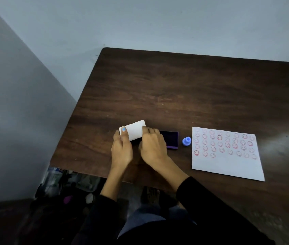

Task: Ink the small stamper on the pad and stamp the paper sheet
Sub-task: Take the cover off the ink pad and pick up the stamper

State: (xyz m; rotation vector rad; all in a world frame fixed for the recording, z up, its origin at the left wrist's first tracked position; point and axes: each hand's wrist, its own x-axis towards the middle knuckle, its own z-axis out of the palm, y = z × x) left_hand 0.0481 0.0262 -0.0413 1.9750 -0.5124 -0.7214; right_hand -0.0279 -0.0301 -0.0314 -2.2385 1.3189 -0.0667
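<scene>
A purple ink pad [171, 140] lies near the front of the dark wooden table [193, 96]. Its white lid [133, 130] is tilted up at the pad's left end. My left hand [122, 150] holds the lid's left edge. My right hand [153, 147] grips the lid's right side and covers part of the pad. A small blue stamper [186, 141] stands upright just right of the pad, untouched. Further right lies the white paper sheet [226, 156], its upper half covered with rows of red smiley stamps.
A grey wall runs behind and to the left of the table. Bags and clutter [66, 183] sit on the floor under the table's front left corner. My legs and a foot [150, 195] show below the front edge.
</scene>
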